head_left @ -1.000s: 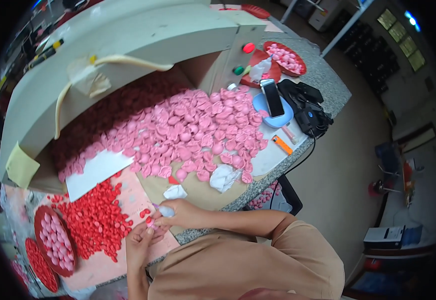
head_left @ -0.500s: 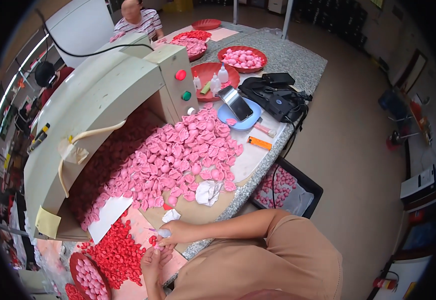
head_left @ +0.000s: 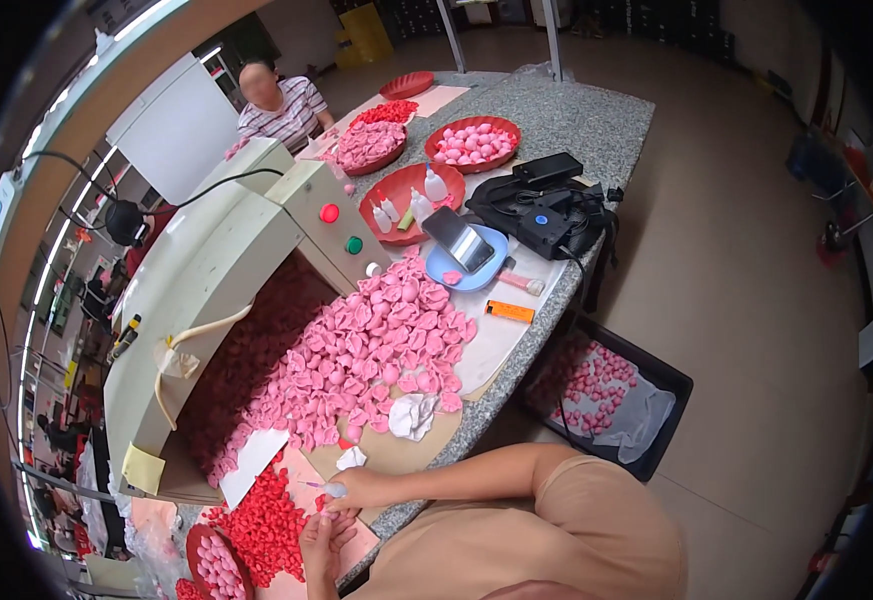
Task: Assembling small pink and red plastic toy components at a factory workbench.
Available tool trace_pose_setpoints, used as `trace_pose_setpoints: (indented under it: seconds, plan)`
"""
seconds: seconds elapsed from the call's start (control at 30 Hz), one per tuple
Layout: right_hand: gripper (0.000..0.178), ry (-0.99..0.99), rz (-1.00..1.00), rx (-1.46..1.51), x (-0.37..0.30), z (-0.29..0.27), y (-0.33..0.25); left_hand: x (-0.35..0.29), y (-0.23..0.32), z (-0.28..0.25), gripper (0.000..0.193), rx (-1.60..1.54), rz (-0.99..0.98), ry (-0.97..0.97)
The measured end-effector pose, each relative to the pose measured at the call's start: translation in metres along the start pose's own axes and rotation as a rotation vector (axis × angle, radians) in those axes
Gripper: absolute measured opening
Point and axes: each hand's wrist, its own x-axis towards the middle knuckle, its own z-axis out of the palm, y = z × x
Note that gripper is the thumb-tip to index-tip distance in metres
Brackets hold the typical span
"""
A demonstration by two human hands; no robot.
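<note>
My right hand point(head_left: 364, 489) grips a small clear squeeze bottle point(head_left: 336, 490) with a thin needle tip pointing left. Just below it, my left hand point(head_left: 322, 545) pinches a small piece point(head_left: 323, 502), red and pink, whose shape is too small to make out. The fingertips of both hands nearly meet. Beside them spreads a pile of small glossy red pieces point(head_left: 266, 530) on pink paper. Farther off, a big heap of pink petal-like pieces point(head_left: 386, 340) runs out from the mouth of a pale machine housing point(head_left: 226, 230).
A crumpled white tissue point(head_left: 412, 416), an orange box-like stick point(head_left: 509, 311) and a phone point(head_left: 459, 240) on a blue dish lie along the table. Red bowls point(head_left: 474, 160) hold pink pieces. A black crate point(head_left: 671, 400) stands below the edge. A person point(head_left: 286, 110) sits across.
The whole view has shifted and tilted. Both hands stay close together; the small red piece now sits lower, right at the fingertips, and the bottle is still in my right hand.
</note>
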Motion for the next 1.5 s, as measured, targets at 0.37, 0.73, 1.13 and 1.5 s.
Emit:
trace_pose_setpoints:
  seconds: [0.37,0.73,1.13,1.5]
  plan:
    - [0.028,0.082,-0.158,-0.045,0.006,0.002,0.02,-0.002,-0.002,0.008,0.024,0.064,0.051,0.028]
    - [0.031,0.096,-0.259,-0.256,0.009,0.007,0.02,-0.001,-0.002,-0.004,0.023,0.09,0.002,0.071]
    - [0.025,0.165,-0.271,-0.275,0.009,0.013,0.034,-0.005,-0.006,-0.003,0.022,0.068,-0.08,0.101]
    - [0.022,0.124,-0.143,-0.17,0.009,0.003,0.016,-0.004,0.019,0.005,0.029,0.116,-0.144,0.093]
